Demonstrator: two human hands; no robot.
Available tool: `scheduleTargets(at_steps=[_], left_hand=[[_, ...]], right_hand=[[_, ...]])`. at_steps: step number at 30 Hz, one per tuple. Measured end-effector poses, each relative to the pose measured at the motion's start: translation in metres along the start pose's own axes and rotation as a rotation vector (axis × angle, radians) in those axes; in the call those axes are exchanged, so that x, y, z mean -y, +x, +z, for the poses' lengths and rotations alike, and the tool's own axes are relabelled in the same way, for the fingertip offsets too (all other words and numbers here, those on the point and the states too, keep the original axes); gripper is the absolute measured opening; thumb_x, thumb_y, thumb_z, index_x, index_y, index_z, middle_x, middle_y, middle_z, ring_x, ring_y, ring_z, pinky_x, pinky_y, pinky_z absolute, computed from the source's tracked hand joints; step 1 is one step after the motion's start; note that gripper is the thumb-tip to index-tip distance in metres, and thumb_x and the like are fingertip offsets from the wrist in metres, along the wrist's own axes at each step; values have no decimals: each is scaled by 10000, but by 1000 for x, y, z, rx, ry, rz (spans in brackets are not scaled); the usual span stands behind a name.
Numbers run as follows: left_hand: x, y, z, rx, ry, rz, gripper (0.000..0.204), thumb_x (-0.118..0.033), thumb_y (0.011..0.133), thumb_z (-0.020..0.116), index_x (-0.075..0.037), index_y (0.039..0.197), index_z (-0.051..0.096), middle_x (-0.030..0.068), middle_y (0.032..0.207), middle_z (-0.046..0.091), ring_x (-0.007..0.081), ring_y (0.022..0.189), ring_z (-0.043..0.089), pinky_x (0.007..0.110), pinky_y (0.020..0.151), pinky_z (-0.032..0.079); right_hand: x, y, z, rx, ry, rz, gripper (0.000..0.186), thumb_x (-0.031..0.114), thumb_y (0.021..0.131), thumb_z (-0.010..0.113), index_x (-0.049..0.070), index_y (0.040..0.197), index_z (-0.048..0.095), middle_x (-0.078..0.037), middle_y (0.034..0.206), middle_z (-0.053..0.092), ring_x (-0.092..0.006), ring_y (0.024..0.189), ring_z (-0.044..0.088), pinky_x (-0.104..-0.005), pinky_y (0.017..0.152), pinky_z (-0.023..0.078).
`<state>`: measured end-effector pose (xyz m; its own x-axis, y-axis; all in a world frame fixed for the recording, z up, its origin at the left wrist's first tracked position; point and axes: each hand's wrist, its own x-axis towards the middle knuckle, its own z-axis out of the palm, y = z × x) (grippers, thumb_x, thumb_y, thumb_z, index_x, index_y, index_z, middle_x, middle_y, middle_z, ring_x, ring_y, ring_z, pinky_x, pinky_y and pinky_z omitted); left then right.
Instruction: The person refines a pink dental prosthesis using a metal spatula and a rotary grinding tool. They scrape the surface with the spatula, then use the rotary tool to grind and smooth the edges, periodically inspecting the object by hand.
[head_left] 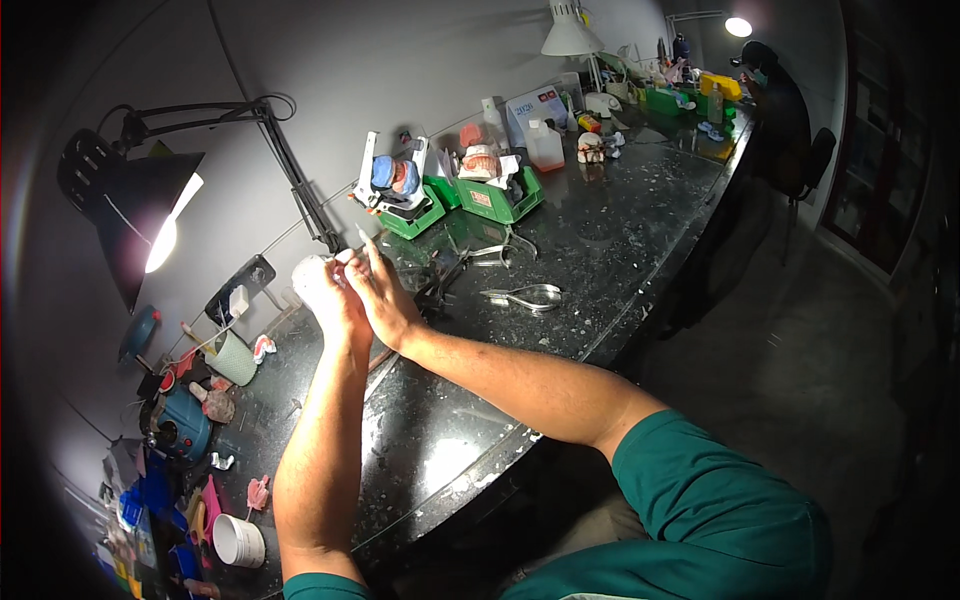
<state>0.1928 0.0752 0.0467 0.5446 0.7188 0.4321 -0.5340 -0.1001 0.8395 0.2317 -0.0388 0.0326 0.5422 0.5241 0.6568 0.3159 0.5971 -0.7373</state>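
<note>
My left hand (338,312) is raised over the bench, closed round a whitish lump (309,272) washed out by the lamp light; its exact kind does not show. Against it presses my right hand (382,300), fingers closed. A slim pale tip (361,234) sticks up by the right fingers, like the end of a thin tool. Metal pliers (528,296) lie on the bench to the right of my hands. More metal and dark tools (487,256) lie just beyond them.
A black desk lamp (150,205) shines from the left. Green bins (500,203) with dental models stand at the wall, near a bottle of orange liquid (545,147). A white tub (239,541) and blue-grey device (178,420) are at left. Another person (785,105) sits at the far end.
</note>
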Motion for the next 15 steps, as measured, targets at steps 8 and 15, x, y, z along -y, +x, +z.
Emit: scheduleTargets(at_steps=[8,15], left_hand=[[-20,-6,7,207,1598,-58,313,-335,912,629,-53,955,757,124,916,749,272,894,706,393,880,530],[-48,-16,-21,244,981,-68,338,-322,916,612,0,912,714,124,805,700,291,762,657,420,806,529]], right_hand=[[42,-28,27,365,-327,-984,374,418,840,618,131,1079,639,-118,1022,650,-322,972,616,-517,974,402],[7,22,-34,-91,-465,-518,219,257,985,558,73,1086,617,-138,1022,635,-296,933,634,-425,868,493]])
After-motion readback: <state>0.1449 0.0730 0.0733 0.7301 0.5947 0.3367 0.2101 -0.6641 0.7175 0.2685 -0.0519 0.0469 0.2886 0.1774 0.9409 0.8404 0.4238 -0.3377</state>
